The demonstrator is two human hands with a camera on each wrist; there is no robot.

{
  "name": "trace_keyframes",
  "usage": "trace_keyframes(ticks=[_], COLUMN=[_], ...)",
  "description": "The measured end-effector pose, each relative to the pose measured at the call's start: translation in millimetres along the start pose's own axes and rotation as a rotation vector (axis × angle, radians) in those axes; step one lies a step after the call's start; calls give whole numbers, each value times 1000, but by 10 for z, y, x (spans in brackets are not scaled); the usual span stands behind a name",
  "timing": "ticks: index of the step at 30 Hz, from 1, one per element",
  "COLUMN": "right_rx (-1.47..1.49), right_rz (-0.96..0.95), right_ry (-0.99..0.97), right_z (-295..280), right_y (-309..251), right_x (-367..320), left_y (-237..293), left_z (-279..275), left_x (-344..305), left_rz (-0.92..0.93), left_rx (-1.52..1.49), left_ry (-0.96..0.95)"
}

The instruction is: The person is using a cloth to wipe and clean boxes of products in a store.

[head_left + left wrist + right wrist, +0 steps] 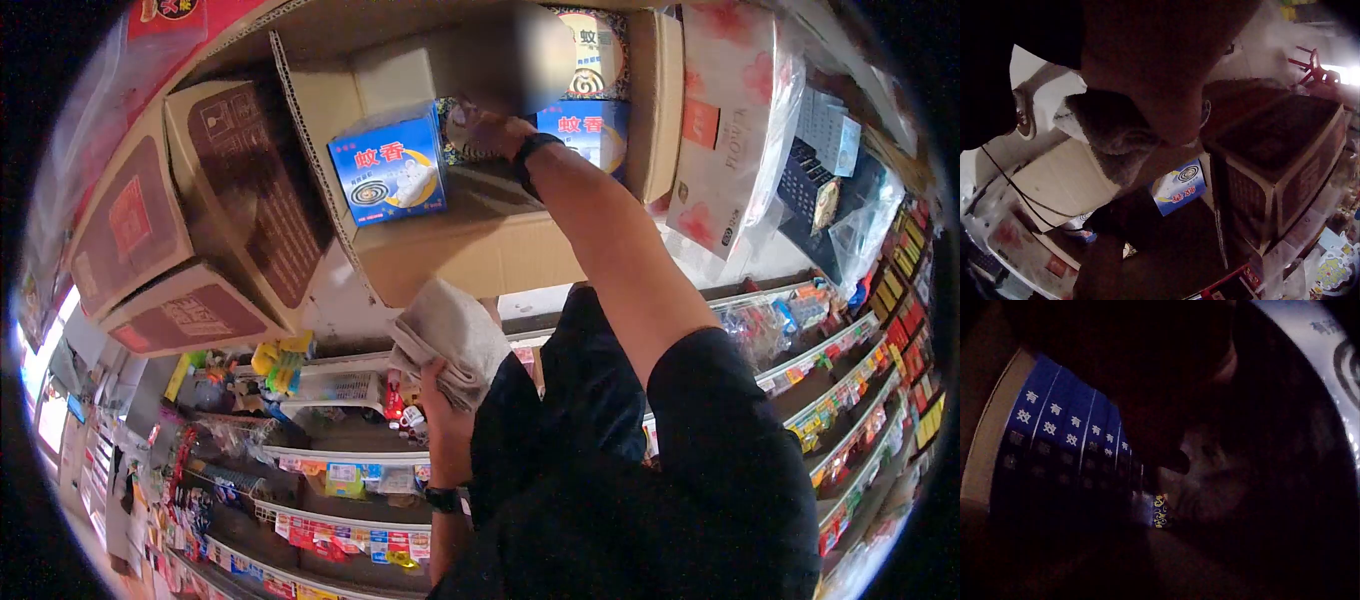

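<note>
My left hand (447,420) grips a folded grey cloth (455,340) in front of an open cardboard carton (480,258). The cloth hangs close by the carton's near wall in the left wrist view. My right hand (490,130) reaches down into the carton, between a blue mosquito coil box (388,178) on the left and another blue box (600,140) on the right. In the right wrist view a row of blue boxes (1054,419) stands beside that hand. Deep shadow hides its fingertips, and I cannot tell whether they hold anything.
A brown printed carton (250,190) stands left of the open one. To the right is a white box with pink flowers (725,130), partly under clear plastic. Shelves of small packaged goods (350,470) run below. A patterned box (610,50) sits at the carton's back right.
</note>
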State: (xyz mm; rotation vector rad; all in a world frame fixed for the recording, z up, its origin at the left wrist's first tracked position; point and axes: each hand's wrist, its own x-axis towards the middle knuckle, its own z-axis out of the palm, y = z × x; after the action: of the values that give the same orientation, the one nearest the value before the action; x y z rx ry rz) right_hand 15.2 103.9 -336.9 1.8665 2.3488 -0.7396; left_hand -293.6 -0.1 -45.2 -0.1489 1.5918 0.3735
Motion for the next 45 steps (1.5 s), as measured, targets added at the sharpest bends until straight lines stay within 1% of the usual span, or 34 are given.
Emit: trace_keyframes(ticks=[2,4,5,6,8,9,10,11,13,14,16,18,20,21,22,23,24,25,26,27,28,30,31,32,34,37,40,42,43,44,45], right_rx=[10,270,507,389,856,837,802,779,749,756,862,722,596,408,220,190,164,170,142,114,119,168,198,202,216,267,257,281,202,222,234], right_rz=[-3,390,553,421,449,459,470,510,622,696,818,1111,1269,1186,1093,1092,1088,1080,1046,1011,1005,1150,1127,1122,1192,1187,1175,1235,1244,1235,1294], right_ry=[-30,33,270,383,208,363,516,505,491,514,696,574,571,644,716,695,672,678,634,592,597,210,251,251,289,232,192,219,252,273,323], right_z=[-101,-147,-157,-306,-1176,-1385,-1539,-1640,-1688,-1696,-1539,-1439,-1454,-1326,-1191,-1170,-1147,-1099,-1052,-1087,-1102,-1125,-1137,-1154,-1195,-1134,-1257,-1371,-1262,-1178,-1189], right_y=[-82,-225,-321,-356,-495,-581,-617,-631,-589,-561,-378,-20,439,714,1027,1315,1576,1827,2056,2171,2229,2338,2375,2399,2482,2650,2669,2565,2556,2609,2600], right_x=[-93,-157,-189,-352,-1045,-1399,-1777,-2162,-2968,-3351,-4115,-4898,-5539,-5829,-6077,-6271,-6415,-6507,-6578,-6626,-6665,-6695,-6714,-6746,-6753,-6833,-6822,-6793,-6823,-6897,-6915], left_y=[-59,-101,-129,-154,-237,-297,-359,-435,-685,-835,-1096,-1469,-1875,-2039,-2216,-2410,-2599,-2722,-2871,-3014,-3119,-3298,-3356,-3403,-3475,-3502,-3479,-3481,-3470,-3468,-3473], left_z=[-15,86,136,158,203,227,256,295,204,346,639,878,1127,1109,1172,1242,1310,1433,1520,1597,1652,1689,1725,1742,1781,1780,1953,1950,1935,1921,1903], left_x=[-22,-95,-146,-180,-270,-310,-320,-303,-181,-196,-295,-376,-583,-546,-583,-648,-720,-833,-906,-972,-1018,-1031,-1052,-1086,-1115,-1205,-1403,-1420,-1413,-1377,-1333], left_rz=[-26,-38,-47,-48,-108,-129,-116,-106,-211,-240,-152,-193,-114,-194,-188,-191,-193,-174,-164,-140,-118,-113,-119,-116,-103,-103,-45,-22,-10,5,18], left_rx=[-13,5,22,23,87,93,185,279,187,197,353,386,417,350,351,329,305,364,360,356,353,370,390,387,398,343,375,386,401,396,387], left_ry=[53,48,49,39,-39,-61,-58,-65,-109,-136,-205,-208,-246,-330,-333,-344,-351,-327,-324,-334,-344,-327,-314,-309,-239,-270,-202,-196,-205,-198,-230])
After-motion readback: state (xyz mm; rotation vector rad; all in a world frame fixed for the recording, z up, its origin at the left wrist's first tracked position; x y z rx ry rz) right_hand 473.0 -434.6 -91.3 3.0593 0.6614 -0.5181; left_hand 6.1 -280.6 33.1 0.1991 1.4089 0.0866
